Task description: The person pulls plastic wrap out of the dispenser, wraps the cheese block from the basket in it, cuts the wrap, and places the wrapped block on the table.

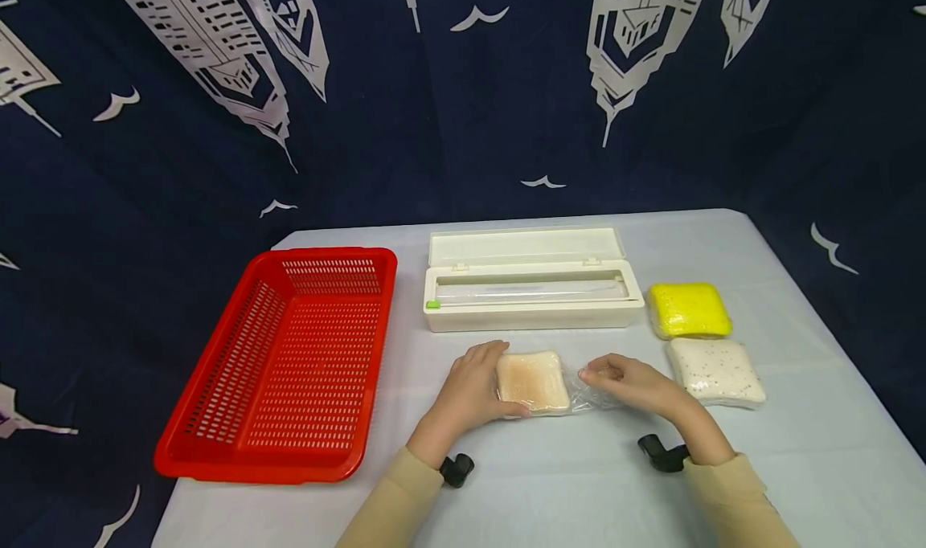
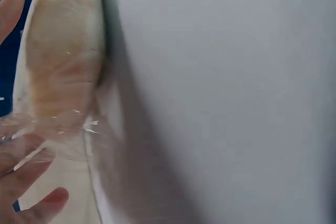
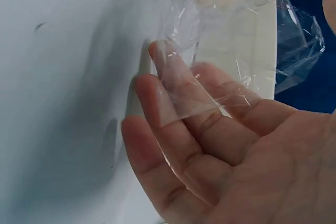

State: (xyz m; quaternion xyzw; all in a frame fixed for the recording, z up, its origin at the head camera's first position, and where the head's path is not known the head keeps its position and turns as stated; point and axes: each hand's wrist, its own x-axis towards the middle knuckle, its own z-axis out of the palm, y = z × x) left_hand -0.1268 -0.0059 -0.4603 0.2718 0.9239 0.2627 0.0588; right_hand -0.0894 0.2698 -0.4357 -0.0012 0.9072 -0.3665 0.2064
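A toast-shaped slice of bread [image 1: 534, 381] wrapped in clear film lies at the front middle of the table. My left hand [image 1: 473, 383] holds it by its left side, thumb at the near edge and fingers toward the far edge. A loose end of cling film [image 1: 587, 389] sticks out to the right of the bread. My right hand [image 1: 629, 382] touches this film; in the right wrist view its fingers [image 3: 178, 153] are loosely extended with film lying across them. The left wrist view shows the wrapped bread [image 2: 65, 51] close up, with film near my fingertips.
Behind the bread stands a white cling film dispenser [image 1: 535, 319], lid up, a roll inside. A red basket [image 1: 271, 472] is at the left. At the right lie a wrapped yellow block [image 1: 690, 310] and a wrapped speckled white slice [image 1: 716, 371].
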